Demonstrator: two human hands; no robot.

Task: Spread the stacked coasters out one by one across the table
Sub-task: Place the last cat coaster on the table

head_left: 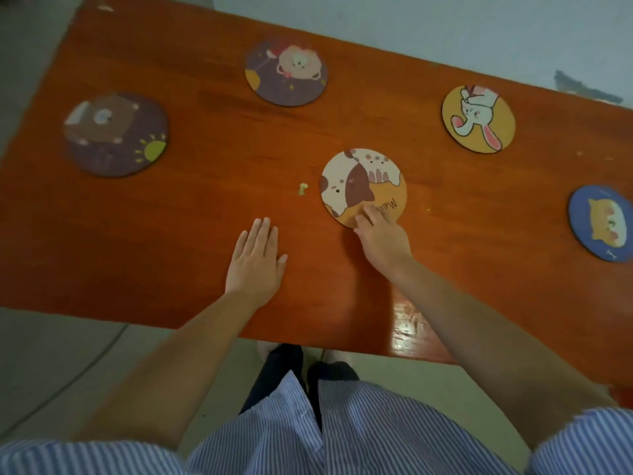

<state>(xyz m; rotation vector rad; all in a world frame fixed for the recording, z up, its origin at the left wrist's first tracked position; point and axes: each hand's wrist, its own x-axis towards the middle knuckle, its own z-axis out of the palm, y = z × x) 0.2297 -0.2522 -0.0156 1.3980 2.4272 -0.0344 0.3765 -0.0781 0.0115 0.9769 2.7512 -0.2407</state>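
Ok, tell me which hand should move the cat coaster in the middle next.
Right. The right hand already has its fingers on the near edge of the cat coaster, while the left hand lies flat on the table, apart from every coaster.

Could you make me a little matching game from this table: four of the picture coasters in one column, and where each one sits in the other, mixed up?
Coasters:
1. rabbit coaster
2. blue cat coaster
3. bear coaster
4. "Meow" coaster

Places:
A. far left of the table
B. under the right hand's fingers, mid-table
C. right edge of the picture
D. far side, right of centre

Pairs: 1-D, 2-C, 3-A, 4-B
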